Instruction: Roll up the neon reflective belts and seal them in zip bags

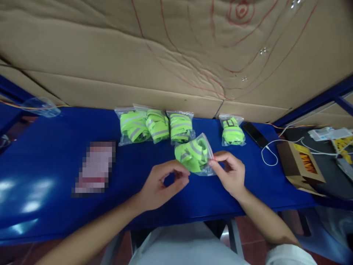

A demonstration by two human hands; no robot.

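Clear zip bag (208,169) over blue table (127,173), in front of the body; inside, a neon-green band (190,154) with grey stripes, loosely coiled. Right hand (228,173) pinches the bag's red-lined edge between thumb and fingers. Left hand (165,184) curls into a ring by the bag's lower left, tips close; whether they grip film, cannot tell. Behind, three bags (181,127) side by side, crinkled film, green bands folded within; a lone bag (233,134) to the right, dark buckle showing. Far right, brown card box (291,163), orange pieces visible through its opening. Far left, clear cup (45,108) on its side. Backdrop: creased cardboard (110,66), red curves drawn on.
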